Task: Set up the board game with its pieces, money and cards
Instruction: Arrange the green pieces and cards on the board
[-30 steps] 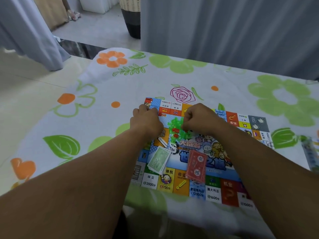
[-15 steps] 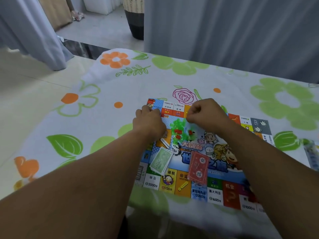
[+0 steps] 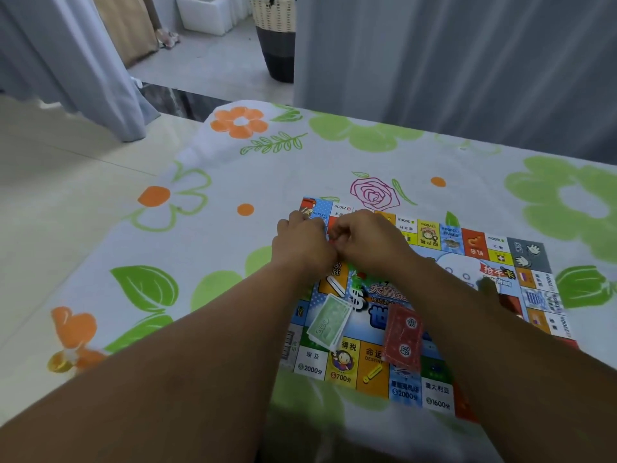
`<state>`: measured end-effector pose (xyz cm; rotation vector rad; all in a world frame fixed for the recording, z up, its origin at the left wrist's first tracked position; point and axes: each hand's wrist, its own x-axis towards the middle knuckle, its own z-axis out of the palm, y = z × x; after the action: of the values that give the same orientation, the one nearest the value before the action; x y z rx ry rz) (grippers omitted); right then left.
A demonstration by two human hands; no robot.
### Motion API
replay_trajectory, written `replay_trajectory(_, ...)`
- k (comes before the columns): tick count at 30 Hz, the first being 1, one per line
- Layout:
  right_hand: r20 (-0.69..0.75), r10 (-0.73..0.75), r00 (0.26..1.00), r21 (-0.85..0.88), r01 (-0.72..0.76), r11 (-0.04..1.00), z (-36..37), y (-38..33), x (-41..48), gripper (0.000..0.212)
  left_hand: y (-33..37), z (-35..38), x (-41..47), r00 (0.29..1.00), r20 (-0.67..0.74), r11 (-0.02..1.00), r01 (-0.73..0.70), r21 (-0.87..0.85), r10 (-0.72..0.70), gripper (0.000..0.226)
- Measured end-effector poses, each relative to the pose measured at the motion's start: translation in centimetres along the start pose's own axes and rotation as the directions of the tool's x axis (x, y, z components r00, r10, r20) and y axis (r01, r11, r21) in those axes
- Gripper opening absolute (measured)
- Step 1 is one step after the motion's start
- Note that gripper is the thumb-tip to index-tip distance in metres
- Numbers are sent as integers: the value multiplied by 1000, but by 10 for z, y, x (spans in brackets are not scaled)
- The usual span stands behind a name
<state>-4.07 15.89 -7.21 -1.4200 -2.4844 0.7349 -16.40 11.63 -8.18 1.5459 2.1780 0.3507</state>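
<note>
The colourful game board [image 3: 521, 262] lies flat on the flowered cloth. My left hand [image 3: 302, 243] rests at the board's far left corner with its fingers curled down; whatever is under them is hidden. My right hand [image 3: 365, 240] is pressed up against it, fingertips pinched together as if on a small piece that I cannot make out. A few green and red plastic pieces [image 3: 359, 279] show below my wrists, the others hidden by my right forearm. A green stack of money [image 3: 329, 320] and a red card deck [image 3: 402, 339] lie on the board's near half.
The flowered cloth [image 3: 233, 182] covers the table, whose left edge drops to a tiled floor. A small gold object [image 3: 60, 364] sits near the left edge. Grey curtains [image 3: 434, 61] hang behind the table, with a woven basket [image 3: 275, 35] on the floor beyond.
My right hand rose from the pile of green pieces and moved left and away, up against my left hand at the board's corner. The left hand barely moved.
</note>
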Motion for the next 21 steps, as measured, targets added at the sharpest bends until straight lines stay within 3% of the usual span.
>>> replay_trajectory(5, 18, 22, 1000, -102, -20, 995, 5, 8, 2, 15, 0, 0, 0, 1000, -11, 1000, 11, -9, -11, 45)
replay_trajectory(14, -65, 62, 996, -139, -70, 988, 12, 11, 2, 6, 0, -1, 0, 1000, -8, 1000, 8, -6, -8, 42)
replay_trajectory(21, -101, 56, 993, -144, -70, 987, 14, 5, 4, 12, 0, -2, -1, 1000, -4, 1000, 5, -12, -5, 43)
